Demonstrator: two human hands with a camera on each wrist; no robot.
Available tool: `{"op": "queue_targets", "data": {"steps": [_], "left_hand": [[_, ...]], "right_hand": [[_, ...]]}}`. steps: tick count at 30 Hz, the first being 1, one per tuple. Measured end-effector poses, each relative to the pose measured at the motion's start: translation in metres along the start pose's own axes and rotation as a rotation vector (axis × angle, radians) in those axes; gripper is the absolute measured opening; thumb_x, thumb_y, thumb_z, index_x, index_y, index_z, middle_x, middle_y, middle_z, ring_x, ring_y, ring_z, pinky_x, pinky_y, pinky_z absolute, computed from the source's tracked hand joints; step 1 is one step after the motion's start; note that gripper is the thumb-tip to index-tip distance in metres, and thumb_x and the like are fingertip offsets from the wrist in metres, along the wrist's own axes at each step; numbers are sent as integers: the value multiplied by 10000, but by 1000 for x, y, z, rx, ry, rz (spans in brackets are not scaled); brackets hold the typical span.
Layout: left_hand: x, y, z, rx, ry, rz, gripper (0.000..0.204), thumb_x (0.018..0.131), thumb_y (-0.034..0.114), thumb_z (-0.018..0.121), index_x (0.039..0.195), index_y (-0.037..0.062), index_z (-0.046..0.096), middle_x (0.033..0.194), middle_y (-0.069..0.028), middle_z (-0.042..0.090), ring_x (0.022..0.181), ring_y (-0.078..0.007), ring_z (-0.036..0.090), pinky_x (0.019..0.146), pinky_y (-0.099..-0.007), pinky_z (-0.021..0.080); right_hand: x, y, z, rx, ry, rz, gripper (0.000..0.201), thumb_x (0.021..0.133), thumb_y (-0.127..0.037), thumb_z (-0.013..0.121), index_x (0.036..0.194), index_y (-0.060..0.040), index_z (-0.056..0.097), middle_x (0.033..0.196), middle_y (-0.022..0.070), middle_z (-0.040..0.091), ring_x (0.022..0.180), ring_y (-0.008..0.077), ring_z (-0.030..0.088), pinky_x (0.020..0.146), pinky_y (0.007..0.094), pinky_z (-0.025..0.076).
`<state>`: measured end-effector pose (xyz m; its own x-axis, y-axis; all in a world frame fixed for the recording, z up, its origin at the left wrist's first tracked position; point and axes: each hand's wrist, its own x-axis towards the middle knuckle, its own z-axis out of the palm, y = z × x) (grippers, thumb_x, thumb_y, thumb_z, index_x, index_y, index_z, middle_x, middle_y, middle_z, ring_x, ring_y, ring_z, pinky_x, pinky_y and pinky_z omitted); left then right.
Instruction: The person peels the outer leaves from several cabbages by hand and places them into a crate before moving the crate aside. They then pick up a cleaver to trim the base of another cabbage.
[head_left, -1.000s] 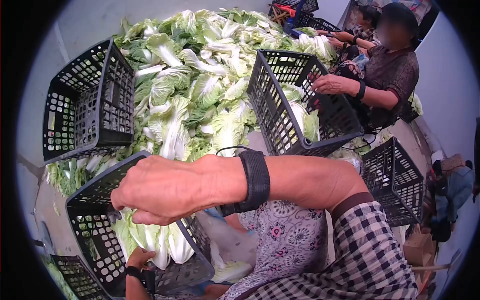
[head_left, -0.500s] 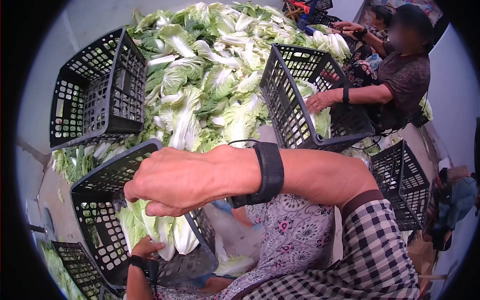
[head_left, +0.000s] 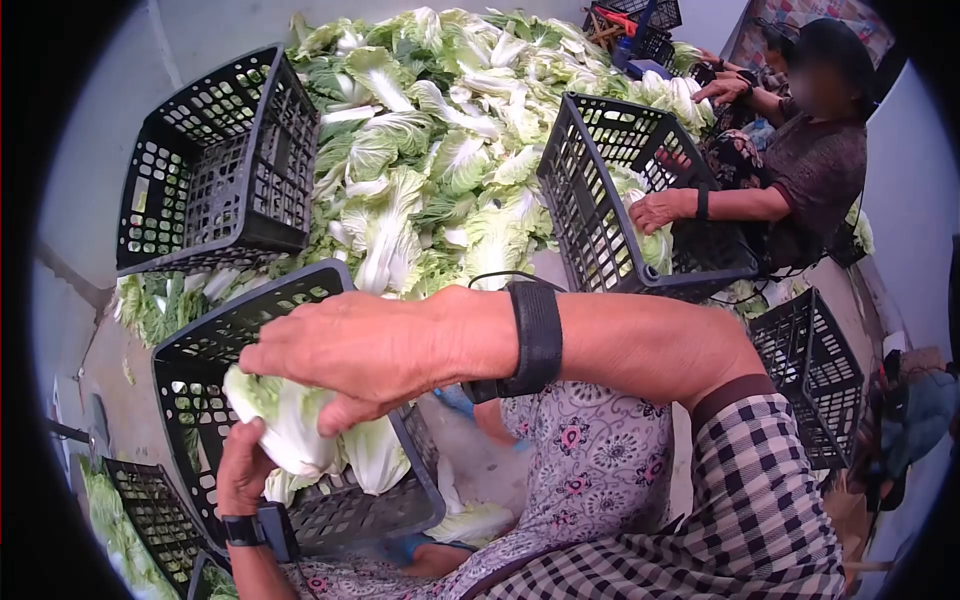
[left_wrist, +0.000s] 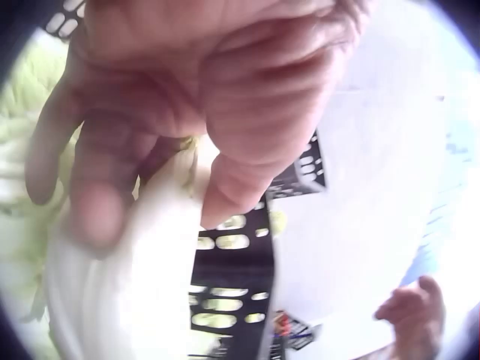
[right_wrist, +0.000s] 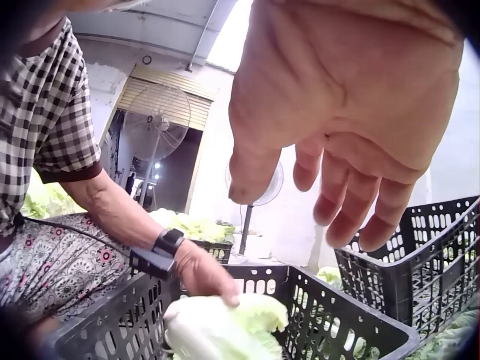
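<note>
Our left hand (head_left: 245, 466) has lifted a napa cabbage (head_left: 286, 422), fingers curled round it; our right hand (head_left: 345, 348) hangs spread, empty. Probably hefty, tender-leaved: we'd grip its base (head_left: 306, 458).

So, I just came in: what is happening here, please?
A person's left hand grips a cabbage inside or just over a black crate, while the right hand hangs open above it. More cabbage lies in that crate. A cabbage pile lies behind. Another person's hand is at another cabbage in a second crate.
</note>
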<state>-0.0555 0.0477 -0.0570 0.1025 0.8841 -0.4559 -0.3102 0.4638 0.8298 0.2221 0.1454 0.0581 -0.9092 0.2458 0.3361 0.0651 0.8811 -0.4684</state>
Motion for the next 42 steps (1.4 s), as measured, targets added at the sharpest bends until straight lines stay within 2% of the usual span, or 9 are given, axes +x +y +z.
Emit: {"op": "queue_targets", "data": {"steps": [3,7,12,13,16,21,29,36,42], "left_hand": [[-20,24,23,-230,-32,150,571,849,304,584,1290,-4,390,1233,-144,517,1127,-266,518,979,-408,407],[-32,27,54,-465,-149,149,531,902,299,519,1322,17,358,1260,-145,494,1154,-255,494,980,-397,407],[-42,30,55,-441,-131,154,558,917,391,482,1301,-2,387,1220,-155,529,1098,-259,540,942,-393,444],[-42,32,57,-452,5,177,533,921,393,474,1284,9,403,1190,-151,549,1031,-245,581,874,-397,489],[-50,39,45,-245,-257,276,460,931,356,465,1258,36,412,1097,-148,588,715,-189,631,698,-382,544],[-62,57,43,-5,111,485,368,890,246,562,1172,28,473,1046,-135,599,686,-156,618,609,-281,532],[-47,33,105,331,29,652,986,666,268,774,1392,33,149,1323,-177,365,1205,-252,410,943,-348,417],[-37,37,91,-59,75,622,663,728,219,730,1264,24,392,1169,-121,528,1065,-203,533,922,-352,435],[-39,36,84,-306,-64,549,582,730,161,655,1237,-8,424,1159,-116,552,1058,-221,543,958,-356,408]], "right_hand": [[7,-16,14,-38,86,-113,740,573,-179,774,1207,-39,420,1147,147,485,1087,323,456,838,445,396],[17,-30,24,-112,-75,-118,673,521,-172,783,1099,-28,469,1047,125,482,1058,287,453,848,438,361],[20,-25,36,14,94,-127,512,557,-216,706,974,-21,484,802,142,559,771,359,573,677,440,468],[21,-29,26,123,27,23,494,604,-227,685,1004,-14,490,860,165,594,814,355,600,701,423,498],[25,-24,9,432,-4,340,543,691,-343,687,1081,-4,521,937,150,622,870,266,621,751,343,504],[26,-12,15,480,74,466,649,694,-437,709,1118,20,528,1009,140,610,922,212,594,806,302,474],[25,-17,28,480,128,432,641,661,-321,717,1135,58,512,1012,213,614,932,293,613,819,348,475],[18,-17,20,171,123,199,491,792,-153,578,1226,43,456,1134,200,549,1041,281,554,899,360,449],[5,6,1,-37,491,260,363,782,-129,535,1095,53,520,1080,197,562,1043,324,536,945,381,407]]}}
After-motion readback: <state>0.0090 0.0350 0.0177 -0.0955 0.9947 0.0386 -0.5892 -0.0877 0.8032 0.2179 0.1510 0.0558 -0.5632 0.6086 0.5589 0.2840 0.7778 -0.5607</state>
